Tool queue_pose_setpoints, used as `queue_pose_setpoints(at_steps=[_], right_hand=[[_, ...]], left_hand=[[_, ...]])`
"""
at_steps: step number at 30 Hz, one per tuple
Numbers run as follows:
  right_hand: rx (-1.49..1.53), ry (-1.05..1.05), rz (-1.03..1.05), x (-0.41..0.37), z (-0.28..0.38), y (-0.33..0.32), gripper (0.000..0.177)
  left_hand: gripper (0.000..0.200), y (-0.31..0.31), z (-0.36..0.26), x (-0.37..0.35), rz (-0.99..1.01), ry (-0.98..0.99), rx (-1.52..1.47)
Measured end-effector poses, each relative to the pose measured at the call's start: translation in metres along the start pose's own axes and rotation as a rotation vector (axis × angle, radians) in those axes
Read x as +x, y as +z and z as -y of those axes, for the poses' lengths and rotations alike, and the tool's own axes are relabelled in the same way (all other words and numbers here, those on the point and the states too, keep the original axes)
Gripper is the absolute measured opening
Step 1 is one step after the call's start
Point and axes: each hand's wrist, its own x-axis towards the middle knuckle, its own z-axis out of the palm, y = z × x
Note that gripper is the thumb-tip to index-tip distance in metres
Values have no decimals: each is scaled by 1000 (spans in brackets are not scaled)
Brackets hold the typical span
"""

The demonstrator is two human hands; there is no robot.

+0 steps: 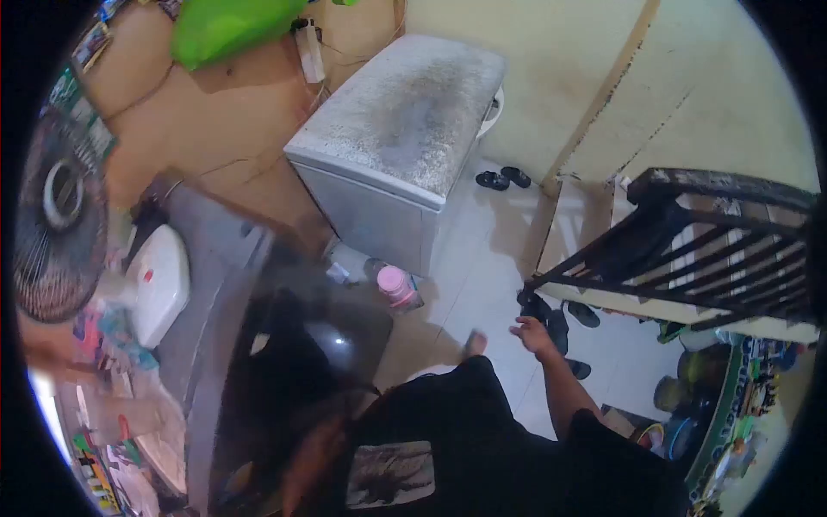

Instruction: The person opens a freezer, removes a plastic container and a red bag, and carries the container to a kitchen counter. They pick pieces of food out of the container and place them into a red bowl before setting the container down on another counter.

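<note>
My right hand (pixel 534 336) is held out in front of my body, above the tiled floor, with fingers loosely apart and nothing in them. Just beyond it, dark shoes (pixel 536 306) stand by the foot of the stairs. My left arm (pixel 312 457) is low beside a large dark glossy object (pixel 319 345), perhaps an old television. Blur and shadow smear that hand, so its fingers cannot be made out. A bare foot (pixel 475 343) shows ahead of my black clothes.
A worn white chest freezer (pixel 362 181) stands against the wall. Near its base is a pink-lidded container (pixel 394 286). A black stair railing (pixel 724 250) juts in at right. At left are a fan (pixel 60 215) and a grey cabinet (pixel 202 293). Buckets (pixel 680 435) sit lower right.
</note>
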Motion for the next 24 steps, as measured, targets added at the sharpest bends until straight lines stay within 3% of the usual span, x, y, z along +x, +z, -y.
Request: queue_pose_setpoints(at_steps=[1, 2, 4, 5, 6, 8, 10, 12, 14, 15, 17, 18, 19, 21, 22, 24], right_hand=[[176, 95, -6, 22, -2, -20, 58], [164, 86, 9, 54, -6, -32, 58], [303, 17, 21, 122, -16, -58, 55], [282, 6, 54, 148, 4, -74, 55], [189, 51, 111, 165, 34, -85, 54], [101, 14, 227, 218, 61, -109, 51], [93, -64, 236, 258, 107, -134, 50], [142, -78, 267, 285, 147, -160, 49], [88, -39, 309, 334, 151, -175, 46], [67, -10, 311, 370, 150, -180, 43], [-539, -699, 117, 474, 58, -177, 36], [-917, -860, 271, 488, 64, -189, 33], [-1307, -999, 429, 492, 68, -204, 31], [-1317, -784, 503, 503, 38, -213, 35], [-1338, -796, 530, 497, 55, -219, 35], [-314, 204, 412, 461, 90, -241, 33]], left_hand=[[46, 18, -88, 32, -9, 61, 497], [47, 31, -106, 81, -25, 117, 406], [52, 76, -134, 198, 27, 77, -252], [53, 93, -130, 268, 47, 68, -387], [34, 119, -162, 318, 30, 140, -689], [27, 146, -156, 442, -320, -38, -1068], [30, 155, -154, 529, -352, -14, -1081], [34, 167, -171, 558, -404, -28, -1118], [39, 172, -204, 552, -536, -200, -888], [39, 170, -207, 555, -575, -191, -911], [42, 168, -203, 551, -588, -330, -858], [39, 168, -207, 540, -553, -149, -934], [39, 169, -214, 528, -566, -160, -930], [41, 164, -233, 505, -595, 11, -808], [41, 155, -255, 490, -621, 3, -748], [40, 137, -306, 463, -667, 17, -751]])
